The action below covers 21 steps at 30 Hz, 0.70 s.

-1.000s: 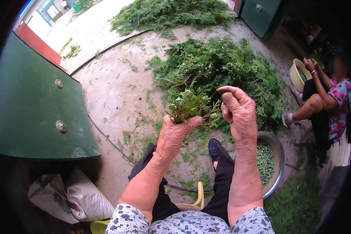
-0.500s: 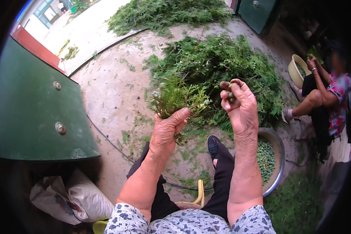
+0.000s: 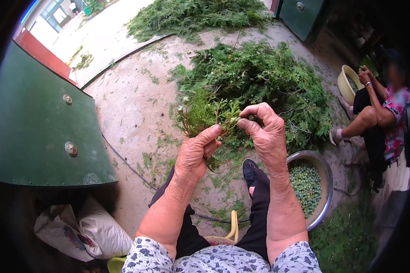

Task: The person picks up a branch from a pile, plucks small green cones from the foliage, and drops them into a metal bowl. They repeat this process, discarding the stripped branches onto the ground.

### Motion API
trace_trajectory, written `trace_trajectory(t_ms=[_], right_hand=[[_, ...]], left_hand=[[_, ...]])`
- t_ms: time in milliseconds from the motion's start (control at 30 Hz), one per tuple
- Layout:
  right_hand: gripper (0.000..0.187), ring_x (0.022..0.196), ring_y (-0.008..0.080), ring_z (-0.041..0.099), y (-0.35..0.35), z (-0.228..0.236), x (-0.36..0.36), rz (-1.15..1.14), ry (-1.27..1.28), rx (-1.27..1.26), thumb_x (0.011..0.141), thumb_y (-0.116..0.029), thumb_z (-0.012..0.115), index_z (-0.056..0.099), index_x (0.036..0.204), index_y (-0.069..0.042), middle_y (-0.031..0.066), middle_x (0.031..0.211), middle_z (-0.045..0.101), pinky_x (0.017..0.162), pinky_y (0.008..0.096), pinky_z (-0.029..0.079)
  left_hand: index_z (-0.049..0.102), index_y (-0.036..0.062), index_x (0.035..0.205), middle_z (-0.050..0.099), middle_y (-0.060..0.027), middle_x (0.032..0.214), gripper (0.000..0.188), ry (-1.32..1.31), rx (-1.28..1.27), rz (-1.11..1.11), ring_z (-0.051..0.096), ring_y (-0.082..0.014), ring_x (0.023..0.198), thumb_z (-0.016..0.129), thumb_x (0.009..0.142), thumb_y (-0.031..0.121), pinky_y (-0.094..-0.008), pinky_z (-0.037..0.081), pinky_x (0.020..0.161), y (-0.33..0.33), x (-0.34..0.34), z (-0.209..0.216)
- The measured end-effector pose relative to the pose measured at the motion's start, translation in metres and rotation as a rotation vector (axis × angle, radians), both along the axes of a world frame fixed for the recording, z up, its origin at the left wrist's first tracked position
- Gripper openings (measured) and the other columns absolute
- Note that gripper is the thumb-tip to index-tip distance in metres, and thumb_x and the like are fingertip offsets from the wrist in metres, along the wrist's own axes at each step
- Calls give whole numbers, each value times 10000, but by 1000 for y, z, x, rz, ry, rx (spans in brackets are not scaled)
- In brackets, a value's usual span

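My left hand (image 3: 193,152) is closed round the stems of a leafy evergreen sprig (image 3: 204,111), thumb pressed on top. The sprig has flat green foliage, with a few pale green cones at its left edge. My right hand (image 3: 269,134) reaches in from the right, its thumb and forefinger pinching a small pale green cone (image 3: 235,119) at the sprig's right side. Its other fingers are curled, and what lies in the palm is hidden. Beside my right forearm stands a metal basin (image 3: 327,195) holding many small green cones (image 3: 305,185).
A heap of cut evergreen branches (image 3: 259,68) lies just ahead, another heap (image 3: 196,18) beyond it. A green metal door (image 3: 41,123) stands left, above white sacks (image 3: 100,232). A cable (image 3: 132,168) crosses the floor. At right, another person (image 3: 378,109) sits by a cream basin (image 3: 346,86).
My right hand has come left and down to the sprig, its fingertips now at a cone. Small cones seen in its fingers before are hidden now. My left hand has barely moved.
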State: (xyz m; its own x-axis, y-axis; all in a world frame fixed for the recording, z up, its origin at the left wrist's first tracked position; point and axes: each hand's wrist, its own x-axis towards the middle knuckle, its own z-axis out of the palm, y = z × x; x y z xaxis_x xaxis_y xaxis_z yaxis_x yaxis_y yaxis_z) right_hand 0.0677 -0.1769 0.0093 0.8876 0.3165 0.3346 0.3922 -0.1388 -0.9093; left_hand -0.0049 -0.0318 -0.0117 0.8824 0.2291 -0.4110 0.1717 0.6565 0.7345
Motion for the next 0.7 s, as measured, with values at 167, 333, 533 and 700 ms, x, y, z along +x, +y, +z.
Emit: trace_trajectory(t_ms=[167,333,533,700], right_hand=[[77,577,30,470,-9,-3,10,-120,353,324,806,-19,637,566,834,-14,-28,745,524,488,181,372],[212,636,51,499,-5,6,0,78,255,212,755,36,650,668,951,-41,-5,853,547,546,186,404],[291,705,105,514,1,-2,0,123,-5,39,689,65,672,669,955,-53,23,800,545,610,237,424],[159,657,100,512,0,-5,0,-5,35,103,750,23,657,629,904,-8,31,787,560,552,229,415]], left_hand=[[598,71,713,346,61,477,201,13,38,8,303,-75,454,651,826,229,-256,402,658,2,-2,-2],[602,65,737,341,59,474,197,52,15,2,298,-81,450,646,830,232,-255,396,651,1,-1,2],[538,101,643,343,58,477,257,-19,44,-62,305,-84,453,632,841,236,-259,394,644,1,0,-2],[497,123,588,341,55,476,309,26,25,-31,308,-85,457,630,842,238,-270,400,658,0,-1,2]])
